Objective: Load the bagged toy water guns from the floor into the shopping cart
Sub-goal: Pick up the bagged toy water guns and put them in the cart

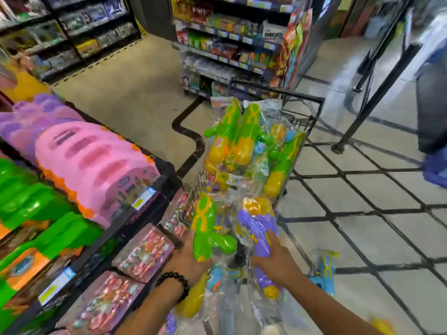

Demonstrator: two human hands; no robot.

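A black wire shopping cart stands ahead of me, piled with several bagged green-and-yellow water guns. My left hand, with a black bead bracelet on its wrist, holds a bagged green-and-yellow water gun at the cart's near end. My right hand grips a bagged purple-and-yellow water gun beside it. A bagged blue water gun lies on the tiled floor at my right. Another yellow bagged toy shows at the bottom right edge.
A dark shelf unit at my left carries pink, purple and green toys and pink boxed sets. Another stocked shelf stands behind the cart. A black metal frame and a person are at the right.
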